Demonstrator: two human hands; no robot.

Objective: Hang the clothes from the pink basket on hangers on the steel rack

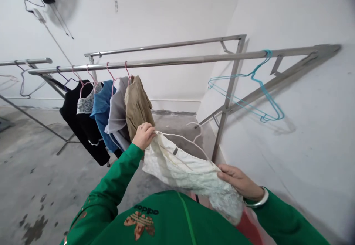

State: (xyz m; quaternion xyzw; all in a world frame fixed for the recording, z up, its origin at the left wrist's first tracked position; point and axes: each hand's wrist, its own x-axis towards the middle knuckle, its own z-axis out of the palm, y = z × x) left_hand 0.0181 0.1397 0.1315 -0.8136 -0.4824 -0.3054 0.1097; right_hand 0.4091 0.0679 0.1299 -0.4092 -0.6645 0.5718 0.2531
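White walls (pixel 302 145) meet in a corner behind steel drying racks (pixel 166 61) that stand on a grey concrete floor (pixel 30 171), blotched with dark stains, under soft, even light.

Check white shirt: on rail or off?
Off: left hand and right hand hold the shirt below the rail, white hanger along its top.

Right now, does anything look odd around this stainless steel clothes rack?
Yes. A teal wire hanger hangs empty and skewed against the white wall, apart from the hung clothes. The crumpled white lace garment in your left hand and right hand shows yellowish stains.
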